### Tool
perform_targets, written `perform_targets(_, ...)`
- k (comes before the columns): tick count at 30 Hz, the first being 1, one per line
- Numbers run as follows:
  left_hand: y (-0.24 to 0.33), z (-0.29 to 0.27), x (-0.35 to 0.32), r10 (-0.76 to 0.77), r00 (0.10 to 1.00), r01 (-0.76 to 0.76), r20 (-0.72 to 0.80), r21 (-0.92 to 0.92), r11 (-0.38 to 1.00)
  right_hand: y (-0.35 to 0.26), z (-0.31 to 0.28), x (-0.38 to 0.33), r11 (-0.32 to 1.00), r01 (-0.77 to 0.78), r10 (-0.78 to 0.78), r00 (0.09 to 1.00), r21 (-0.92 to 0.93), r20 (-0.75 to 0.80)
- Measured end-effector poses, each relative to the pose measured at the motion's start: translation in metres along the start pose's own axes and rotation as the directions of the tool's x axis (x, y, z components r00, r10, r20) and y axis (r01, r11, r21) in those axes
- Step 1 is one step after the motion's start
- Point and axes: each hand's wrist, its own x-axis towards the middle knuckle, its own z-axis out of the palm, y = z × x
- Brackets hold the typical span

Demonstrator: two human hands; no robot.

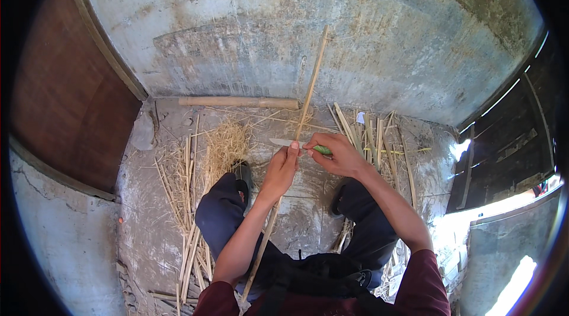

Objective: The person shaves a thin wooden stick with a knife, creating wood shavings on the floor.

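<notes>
A long, thin bamboo strip point(313, 76) slants from my lap up toward the wall, passing between my knees. My left hand point(281, 172) is closed around its middle, thumb on top. In my right hand point(336, 155) is a knife point(283, 141) with a green handle, gripped close to the blade. The blade lies across the strip and points left, right by my left thumb. My fingers hide part of the handle and the spot where blade and strip meet.
A bamboo pole point(239, 102) lies along the wall's foot. Split strips point(191, 165) and a heap of shavings point(226, 147) are on the floor at left, more strips point(379, 138) at right. A brown door point(71, 79) stands left, dark boards point(504, 144) right.
</notes>
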Motion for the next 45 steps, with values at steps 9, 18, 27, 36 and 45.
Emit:
perform_targets(9,-0.002,0.001,0.000,0.044,0.997,-0.036,-0.055,0.142,0.989,0.003,0.004,0.000,0.999,0.037,-0.036,0.999,0.026,-0.029)
perform_targets(18,-0.007,0.003,0.004,0.006,0.998,0.004,-0.069,0.142,0.990,0.003,0.003,0.000,1.000,0.025,-0.026,0.999,-0.018,-0.029)
perform_targets(27,-0.006,0.005,0.003,0.043,0.998,-0.040,-0.035,0.079,0.996,0.004,-0.002,0.002,1.000,0.005,-0.005,0.999,0.010,-0.049)
perform_targets(36,0.003,0.010,0.001,0.118,0.990,-0.100,-0.083,0.202,0.974,0.008,0.001,0.002,1.000,0.003,-0.003,0.998,0.008,-0.059)
perform_targets(45,-0.010,0.009,0.006,0.078,0.995,-0.066,-0.066,0.161,0.985,0.004,0.000,0.003,0.998,-0.019,0.016,0.998,-0.052,-0.061)
